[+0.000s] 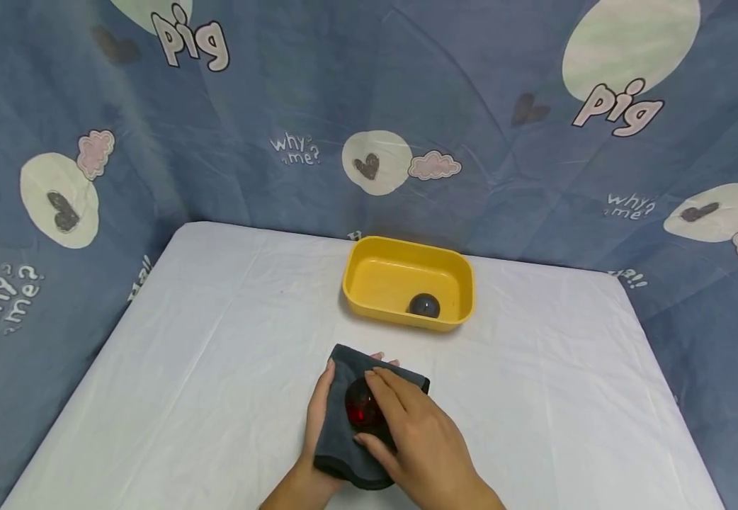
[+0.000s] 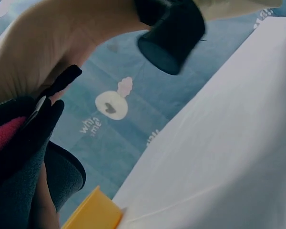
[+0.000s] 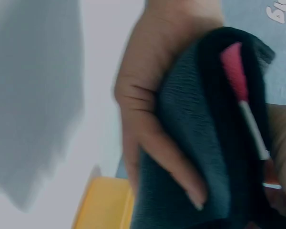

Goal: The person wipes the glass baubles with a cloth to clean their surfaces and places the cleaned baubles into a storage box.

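Note:
A folded dark grey cloth (image 1: 338,440) with black edging lies across my left hand (image 1: 318,418), which grips it from below and along the left side. In the right wrist view, the thumb (image 3: 174,160) of that hand presses on the cloth's outer face. On top of the cloth sits a shiny dark red ball (image 1: 360,405), held between the fingers and thumb of my right hand (image 1: 429,435). The right part of the ball is hidden under those fingers. A pink patch (image 3: 234,71) shows inside the cloth's fold.
Beyond the hands, a yellow tray (image 1: 410,322) stands on the white-covered table (image 1: 216,368). A dark grey ball (image 1: 424,305) lies in its near right part. Blue printed fabric (image 1: 318,85) hangs behind the table and along its sides.

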A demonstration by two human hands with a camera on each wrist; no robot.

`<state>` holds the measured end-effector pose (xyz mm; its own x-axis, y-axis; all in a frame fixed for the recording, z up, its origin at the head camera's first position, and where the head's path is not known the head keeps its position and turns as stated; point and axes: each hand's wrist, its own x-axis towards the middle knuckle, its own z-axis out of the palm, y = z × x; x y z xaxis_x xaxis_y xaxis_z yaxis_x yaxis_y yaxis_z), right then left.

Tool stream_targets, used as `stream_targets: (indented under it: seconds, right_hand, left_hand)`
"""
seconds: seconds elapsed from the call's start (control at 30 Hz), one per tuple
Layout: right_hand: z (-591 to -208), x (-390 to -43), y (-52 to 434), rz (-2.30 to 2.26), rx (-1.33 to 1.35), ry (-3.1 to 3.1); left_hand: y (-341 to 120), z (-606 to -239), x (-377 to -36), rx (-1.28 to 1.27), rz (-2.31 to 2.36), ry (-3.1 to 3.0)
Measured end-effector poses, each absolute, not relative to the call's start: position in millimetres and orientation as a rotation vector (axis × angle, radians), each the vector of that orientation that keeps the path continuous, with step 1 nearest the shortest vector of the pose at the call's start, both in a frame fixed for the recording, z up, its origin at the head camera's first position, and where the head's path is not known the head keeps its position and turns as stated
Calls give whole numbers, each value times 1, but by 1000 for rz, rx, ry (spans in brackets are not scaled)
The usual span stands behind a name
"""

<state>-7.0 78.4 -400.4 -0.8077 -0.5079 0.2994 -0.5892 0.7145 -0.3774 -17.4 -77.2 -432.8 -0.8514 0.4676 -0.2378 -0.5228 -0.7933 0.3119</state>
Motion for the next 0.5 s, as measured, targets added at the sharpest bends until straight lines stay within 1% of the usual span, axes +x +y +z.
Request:
stream_targets:
  seconds: [0.23,0.5]
  right_hand:
    - [-414,-9,75,669,870,-2607]
    - [-418,-10,76,682,860,-2527]
  left_hand:
    - [-77,-435,-20,-205,2560,654]
    - [-78,-438,-19,-206,2550,724]
